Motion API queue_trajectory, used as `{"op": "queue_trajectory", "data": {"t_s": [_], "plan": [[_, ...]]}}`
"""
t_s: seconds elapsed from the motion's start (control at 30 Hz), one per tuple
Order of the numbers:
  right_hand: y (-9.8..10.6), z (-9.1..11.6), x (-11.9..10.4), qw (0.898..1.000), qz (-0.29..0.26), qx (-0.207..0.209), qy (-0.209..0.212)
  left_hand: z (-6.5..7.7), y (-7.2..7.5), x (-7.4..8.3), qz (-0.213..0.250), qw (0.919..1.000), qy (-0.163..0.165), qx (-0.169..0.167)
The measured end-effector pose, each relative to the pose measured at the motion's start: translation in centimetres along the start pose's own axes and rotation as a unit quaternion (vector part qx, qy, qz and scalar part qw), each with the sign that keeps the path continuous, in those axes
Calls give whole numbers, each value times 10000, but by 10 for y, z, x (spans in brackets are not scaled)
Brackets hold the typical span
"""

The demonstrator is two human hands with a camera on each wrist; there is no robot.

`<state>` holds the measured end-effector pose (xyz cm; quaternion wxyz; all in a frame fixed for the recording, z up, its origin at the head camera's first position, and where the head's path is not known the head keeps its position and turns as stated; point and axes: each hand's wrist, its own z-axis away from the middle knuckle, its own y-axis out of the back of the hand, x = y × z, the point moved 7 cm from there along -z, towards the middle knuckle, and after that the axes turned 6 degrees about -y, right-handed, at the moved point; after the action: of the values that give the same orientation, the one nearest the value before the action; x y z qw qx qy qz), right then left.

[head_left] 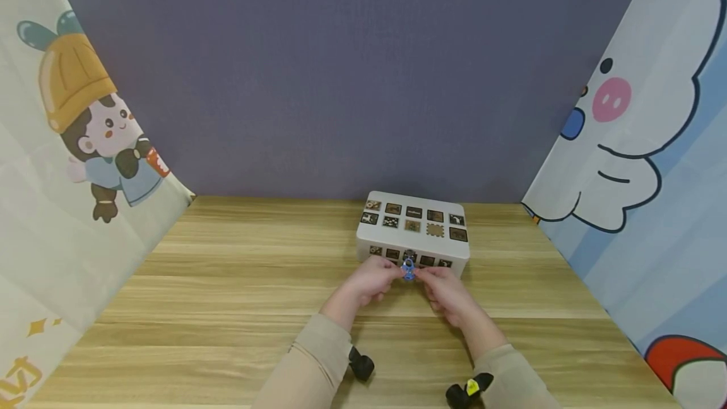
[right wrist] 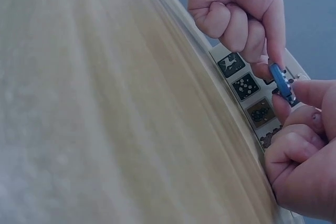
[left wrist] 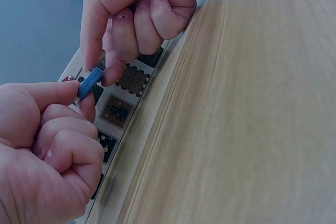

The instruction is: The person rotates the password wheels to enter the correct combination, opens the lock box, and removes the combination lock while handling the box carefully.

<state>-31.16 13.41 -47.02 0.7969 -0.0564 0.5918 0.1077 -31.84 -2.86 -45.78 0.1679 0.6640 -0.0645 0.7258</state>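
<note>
A small blue padlock [head_left: 408, 269] hangs at the metal clasp [head_left: 409, 255] on the front of a white box [head_left: 413, 242]. The box is printed with dark and brown square pictures, and its lid is down. My left hand [head_left: 372, 279] pinches the padlock's left side between thumb and index finger. From the other side, my right hand [head_left: 449, 293] pinches it the same way. Small silvery bumps show along one edge of the padlock [right wrist: 281, 81] in the right wrist view. The other fingers of both hands are curled in, partly hiding the box front.
The box stands on a wood-grain table [head_left: 255, 283], near a dark grey-blue back panel [head_left: 352, 81]. Cartoon-printed cloths hang at the left [head_left: 68, 219] and right [head_left: 642, 194]. Black wrist cameras sit by both sleeves.
</note>
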Motion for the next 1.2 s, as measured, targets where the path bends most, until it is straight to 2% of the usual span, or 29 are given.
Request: {"op": "queue_trajectory", "data": {"t_s": [0.3,0.57,1.2], "plan": [[10,1,-2,9989,-337,237,-213,1,0,1,-10,10000,35,-1],[14,1,-5,9978,-589,233,-175,0,1,1,-26,10000,59,17],[9,2,-6,9994,-283,154,-86,3,0,3,56,9999,110,-33]]}}
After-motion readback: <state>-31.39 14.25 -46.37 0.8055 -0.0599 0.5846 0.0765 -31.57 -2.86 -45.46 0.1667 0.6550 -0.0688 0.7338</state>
